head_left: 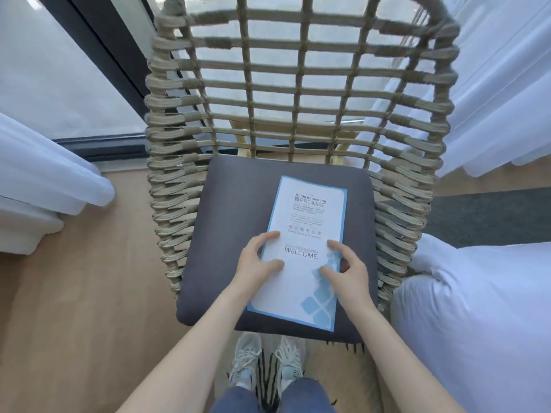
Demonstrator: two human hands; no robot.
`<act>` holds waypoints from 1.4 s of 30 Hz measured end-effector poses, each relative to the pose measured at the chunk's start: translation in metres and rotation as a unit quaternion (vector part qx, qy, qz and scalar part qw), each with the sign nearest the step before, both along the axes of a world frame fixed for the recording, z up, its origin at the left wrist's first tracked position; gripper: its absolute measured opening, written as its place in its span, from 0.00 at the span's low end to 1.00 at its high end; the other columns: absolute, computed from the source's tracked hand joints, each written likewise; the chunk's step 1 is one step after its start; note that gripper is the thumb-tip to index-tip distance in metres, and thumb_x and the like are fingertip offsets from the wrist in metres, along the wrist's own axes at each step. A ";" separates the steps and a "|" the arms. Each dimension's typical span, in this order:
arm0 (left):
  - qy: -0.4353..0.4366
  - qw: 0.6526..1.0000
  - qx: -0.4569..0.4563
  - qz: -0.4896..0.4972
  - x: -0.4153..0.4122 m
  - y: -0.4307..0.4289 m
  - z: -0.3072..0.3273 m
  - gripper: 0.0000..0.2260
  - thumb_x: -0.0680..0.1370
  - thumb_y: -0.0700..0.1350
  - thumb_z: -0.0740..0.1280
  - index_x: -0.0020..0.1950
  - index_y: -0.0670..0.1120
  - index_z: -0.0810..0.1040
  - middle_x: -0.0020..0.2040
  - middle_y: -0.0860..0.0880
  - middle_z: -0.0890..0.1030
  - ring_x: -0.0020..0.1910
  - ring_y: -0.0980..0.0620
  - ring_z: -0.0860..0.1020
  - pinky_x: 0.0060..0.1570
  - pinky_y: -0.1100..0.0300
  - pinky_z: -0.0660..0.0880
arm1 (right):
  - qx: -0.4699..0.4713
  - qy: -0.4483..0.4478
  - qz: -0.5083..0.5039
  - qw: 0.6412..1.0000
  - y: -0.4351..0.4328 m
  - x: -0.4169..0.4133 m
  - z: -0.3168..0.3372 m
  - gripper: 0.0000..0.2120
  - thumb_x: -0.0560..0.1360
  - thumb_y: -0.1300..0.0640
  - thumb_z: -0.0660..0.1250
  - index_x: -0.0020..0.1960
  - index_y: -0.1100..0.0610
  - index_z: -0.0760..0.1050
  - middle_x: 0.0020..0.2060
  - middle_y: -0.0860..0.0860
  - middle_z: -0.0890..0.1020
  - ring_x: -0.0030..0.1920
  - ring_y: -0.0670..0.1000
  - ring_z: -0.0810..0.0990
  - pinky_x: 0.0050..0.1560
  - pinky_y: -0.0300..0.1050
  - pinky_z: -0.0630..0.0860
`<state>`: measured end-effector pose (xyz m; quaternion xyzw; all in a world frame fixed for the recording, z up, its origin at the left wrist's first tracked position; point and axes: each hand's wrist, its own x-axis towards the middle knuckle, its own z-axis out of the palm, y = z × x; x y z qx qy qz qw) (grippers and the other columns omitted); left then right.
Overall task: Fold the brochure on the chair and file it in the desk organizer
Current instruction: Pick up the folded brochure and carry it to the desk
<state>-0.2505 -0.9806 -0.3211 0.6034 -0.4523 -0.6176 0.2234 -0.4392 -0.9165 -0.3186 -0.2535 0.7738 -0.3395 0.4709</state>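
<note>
A white brochure [304, 222] with a blue border and the word WELCOME lies flat and unfolded on the dark grey cushion [226, 222] of a woven rope chair [179, 120]. My left hand [258, 260] rests on the brochure's left edge, fingers spread, thumb on the paper. My right hand [347, 269] touches the right edge with fingers apart and curled over the blue pattern. Neither hand has lifted the paper. No desk organizer is in view.
A white bed [477, 308] stands close on the right. Sheer curtains [492, 70] hang at the right and left, with a dark-framed window [98, 55] behind the chair. My shoes [265, 365] stand on a wooden floor [74, 308] before the chair.
</note>
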 end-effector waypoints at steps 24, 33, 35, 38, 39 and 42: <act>0.117 0.974 -0.186 0.060 0.056 0.044 0.403 0.25 0.68 0.36 0.75 0.58 0.59 0.79 0.53 0.56 0.82 0.40 0.56 0.84 0.34 0.65 0.79 | -0.260 -0.098 0.024 0.960 0.024 0.034 0.415 0.29 0.69 0.72 0.71 0.63 0.48 0.78 0.48 0.50 0.86 0.46 0.49 0.86 0.42 0.42 0.83; 0.129 0.950 -0.244 0.149 0.093 0.070 0.434 0.26 0.69 0.32 0.74 0.59 0.59 0.77 0.46 0.64 0.83 0.42 0.57 0.84 0.35 0.64 0.79 | -0.299 -0.125 0.107 0.940 0.017 0.072 0.445 0.30 0.67 0.73 0.72 0.63 0.48 0.79 0.49 0.50 0.86 0.43 0.48 0.86 0.37 0.38 0.81; 0.124 0.943 -0.249 0.183 0.109 0.083 0.435 0.26 0.69 0.33 0.75 0.58 0.60 0.78 0.47 0.63 0.83 0.43 0.56 0.84 0.36 0.63 0.80 | -0.300 -0.137 0.133 0.935 0.015 0.088 0.446 0.30 0.66 0.73 0.72 0.62 0.48 0.79 0.48 0.50 0.86 0.43 0.48 0.86 0.36 0.39 0.81; 0.111 0.927 -0.258 0.250 0.139 0.106 0.437 0.26 0.67 0.36 0.76 0.57 0.60 0.78 0.47 0.59 0.83 0.44 0.51 0.84 0.38 0.59 0.80 | -0.297 -0.156 0.189 0.923 0.010 0.119 0.448 0.30 0.67 0.73 0.72 0.61 0.46 0.79 0.48 0.50 0.86 0.44 0.50 0.86 0.37 0.40 0.81; 0.105 0.920 -0.263 0.272 0.150 0.115 0.439 0.26 0.65 0.37 0.76 0.58 0.59 0.78 0.46 0.58 0.83 0.45 0.50 0.84 0.39 0.57 0.81 | -0.295 -0.161 0.211 0.918 0.009 0.133 0.449 0.30 0.67 0.72 0.72 0.62 0.46 0.79 0.48 0.50 0.86 0.44 0.50 0.86 0.37 0.40 0.81; 0.081 0.893 -0.281 0.343 0.187 0.147 0.444 0.28 0.63 0.38 0.75 0.61 0.55 0.77 0.46 0.56 0.85 0.44 0.51 0.84 0.40 0.57 0.81 | -0.282 -0.184 0.280 0.899 0.011 0.180 0.451 0.31 0.66 0.72 0.72 0.62 0.46 0.79 0.47 0.50 0.86 0.44 0.50 0.86 0.37 0.39 0.81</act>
